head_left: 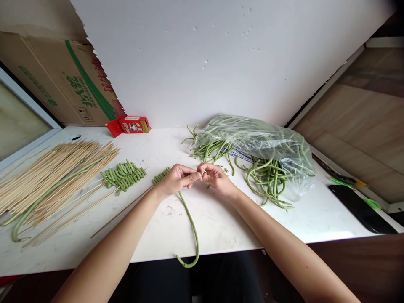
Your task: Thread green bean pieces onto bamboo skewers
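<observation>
At the middle of the table my left hand is closed, thumb and fingers pinched together. A long green bean hangs from beneath it and curls past the table's front edge. Fingertip to fingertip with it, my right hand pinches a small bit of green bean, mostly hidden by the fingers. Behind my left wrist lies a skewer threaded with short bean pieces; its far end is hidden by the hand. Several finished-looking skewers of cut bean lie side by side to the left.
Many bare bamboo skewers cover the left, with a long bean across them. A red packet sits at the back. Right of my hands, a clear plastic bag spills long beans. A black phone lies far right.
</observation>
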`<action>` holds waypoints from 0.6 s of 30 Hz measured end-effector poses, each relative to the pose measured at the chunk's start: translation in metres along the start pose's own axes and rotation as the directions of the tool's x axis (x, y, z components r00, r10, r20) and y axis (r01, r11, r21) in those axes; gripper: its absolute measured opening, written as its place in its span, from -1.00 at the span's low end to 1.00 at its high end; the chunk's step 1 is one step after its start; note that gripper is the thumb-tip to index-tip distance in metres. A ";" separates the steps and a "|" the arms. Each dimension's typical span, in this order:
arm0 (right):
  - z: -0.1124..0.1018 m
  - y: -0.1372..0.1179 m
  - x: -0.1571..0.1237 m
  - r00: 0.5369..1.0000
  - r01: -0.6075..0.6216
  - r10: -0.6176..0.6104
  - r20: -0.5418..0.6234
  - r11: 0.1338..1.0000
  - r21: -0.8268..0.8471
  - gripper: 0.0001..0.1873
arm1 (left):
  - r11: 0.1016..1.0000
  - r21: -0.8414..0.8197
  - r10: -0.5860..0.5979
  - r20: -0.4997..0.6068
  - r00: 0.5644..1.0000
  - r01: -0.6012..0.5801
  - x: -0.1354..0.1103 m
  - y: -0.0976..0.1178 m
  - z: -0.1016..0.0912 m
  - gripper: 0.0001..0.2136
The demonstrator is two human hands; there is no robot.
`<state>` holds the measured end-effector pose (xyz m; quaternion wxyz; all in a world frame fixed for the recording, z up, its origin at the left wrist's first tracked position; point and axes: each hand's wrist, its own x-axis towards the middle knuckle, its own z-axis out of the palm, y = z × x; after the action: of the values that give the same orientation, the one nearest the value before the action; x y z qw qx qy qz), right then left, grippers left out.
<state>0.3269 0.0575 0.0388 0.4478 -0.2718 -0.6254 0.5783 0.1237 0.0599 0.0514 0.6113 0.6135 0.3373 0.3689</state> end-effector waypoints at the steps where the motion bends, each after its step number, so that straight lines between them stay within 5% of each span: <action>1: 0.000 0.002 0.000 1.000 -0.005 0.004 0.007 1.000 0.021 -0.49 | 1.000 -0.013 0.000 0.006 1.000 0.000 0.000 0.001 0.001 -0.52; 11: -0.002 0.004 0.001 0.999 -0.048 0.048 -0.003 0.999 0.020 -0.46 | 0.996 -0.093 -0.010 0.034 0.999 0.013 0.000 -0.006 0.001 -0.51; 14: -0.006 -0.005 0.000 0.993 0.018 -0.038 -0.113 0.985 -0.173 -0.56 | 0.998 -0.051 -0.021 0.002 1.000 0.021 0.002 -0.007 -0.003 -0.48; 18: -0.012 -0.014 0.000 0.943 0.134 -0.270 -0.194 0.844 -0.520 -0.66 | 0.997 0.074 -0.002 -0.068 0.998 0.007 0.003 -0.008 -0.007 -0.46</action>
<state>0.3400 0.0607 0.0515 0.4989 -0.3838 -0.7146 0.3050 0.1197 0.0664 0.0431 0.5770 0.6222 0.3729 0.3754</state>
